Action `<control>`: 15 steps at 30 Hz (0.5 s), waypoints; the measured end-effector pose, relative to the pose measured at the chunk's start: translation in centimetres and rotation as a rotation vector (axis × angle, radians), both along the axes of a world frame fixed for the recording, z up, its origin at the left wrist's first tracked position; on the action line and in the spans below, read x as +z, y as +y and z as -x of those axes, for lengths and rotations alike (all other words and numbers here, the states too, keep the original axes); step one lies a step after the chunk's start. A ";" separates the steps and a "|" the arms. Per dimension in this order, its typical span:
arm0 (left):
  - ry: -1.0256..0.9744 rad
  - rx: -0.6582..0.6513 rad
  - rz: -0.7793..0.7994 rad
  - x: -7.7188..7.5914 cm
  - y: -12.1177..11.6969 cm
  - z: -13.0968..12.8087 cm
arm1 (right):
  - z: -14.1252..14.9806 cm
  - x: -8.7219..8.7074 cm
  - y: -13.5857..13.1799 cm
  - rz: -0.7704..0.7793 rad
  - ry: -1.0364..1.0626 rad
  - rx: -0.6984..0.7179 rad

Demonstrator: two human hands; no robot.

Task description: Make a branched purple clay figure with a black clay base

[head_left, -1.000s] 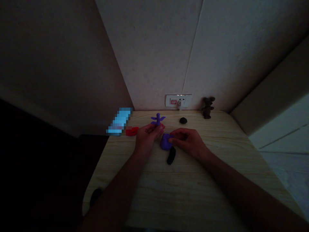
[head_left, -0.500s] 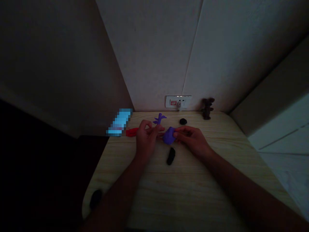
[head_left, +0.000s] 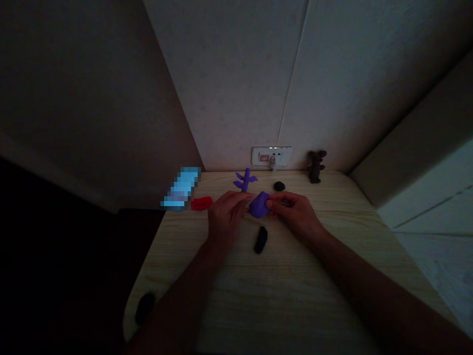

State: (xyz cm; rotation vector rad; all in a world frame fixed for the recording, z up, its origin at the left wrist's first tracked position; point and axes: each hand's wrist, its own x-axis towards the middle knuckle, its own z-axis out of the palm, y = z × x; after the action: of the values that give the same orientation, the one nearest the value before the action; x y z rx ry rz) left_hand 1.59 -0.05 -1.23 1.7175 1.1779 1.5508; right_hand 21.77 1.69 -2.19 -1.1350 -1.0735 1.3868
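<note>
A lump of purple modelling clay [head_left: 259,205] is between my two hands, just above the table. My right hand [head_left: 293,210] pinches its right side between thumb and fingers. My left hand [head_left: 226,212] has its fingers on the lump's left edge; the palm side is hidden. Just beyond the left fingers lies a purple clay stem with leaf-like side pieces [head_left: 246,180], its near end hidden by the hand. On the near side of the lump, a short black clay roll [head_left: 260,240] rests on the wood.
On the wooden table [head_left: 281,291] are a red clay piece [head_left: 202,203], a small black lump [head_left: 279,186] and a dark object [head_left: 145,308] near the left edge. A brown figure [head_left: 316,166] stands at the back, right of a wall socket [head_left: 271,156]. A blurred bright screen [head_left: 182,188] is at left.
The left hand has laid down the purple stem and moved its fingers to the purple clay. My right hand has raised the lump away from the black roll.
</note>
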 end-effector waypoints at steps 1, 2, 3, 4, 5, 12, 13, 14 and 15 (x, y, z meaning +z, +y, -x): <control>-0.003 0.010 0.028 0.1 0.0 -0.1 | 0.0 0.0 0.0 0.002 0.000 -0.012; -0.013 0.012 0.061 0.2 -0.1 -0.2 | 0.0 0.1 -0.1 0.001 -0.006 -0.013; -0.033 0.006 0.092 0.2 -0.1 -0.3 | 0.0 0.2 -0.1 -0.004 -0.015 -0.010; -0.058 -0.012 0.123 0.1 -0.1 -0.5 | 0.0 0.2 -0.2 -0.010 -0.023 -0.005; -0.090 -0.037 0.157 0.0 -0.1 -0.7 | 0.0 0.3 -0.2 -0.013 -0.028 0.004; -0.250 -0.170 0.324 -0.9 0.2 -1.5 | -0.1 -0.1 -0.2 0.011 0.059 0.105; -0.273 -0.179 0.325 -0.9 0.3 -1.5 | -0.1 -0.1 -0.1 0.017 0.073 0.114; -0.295 -0.192 0.326 -0.8 0.3 -1.5 | -0.2 -0.1 -0.1 0.018 0.080 0.121; -0.313 -0.206 0.326 -0.7 0.3 -1.5 | -0.2 -0.1 -0.1 0.013 0.079 0.127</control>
State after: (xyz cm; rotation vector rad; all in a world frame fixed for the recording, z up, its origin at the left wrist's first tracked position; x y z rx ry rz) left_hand 3.06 0.29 -1.92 1.2860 0.9949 1.3559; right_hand 21.96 1.60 -2.33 -1.0279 -1.0968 1.5269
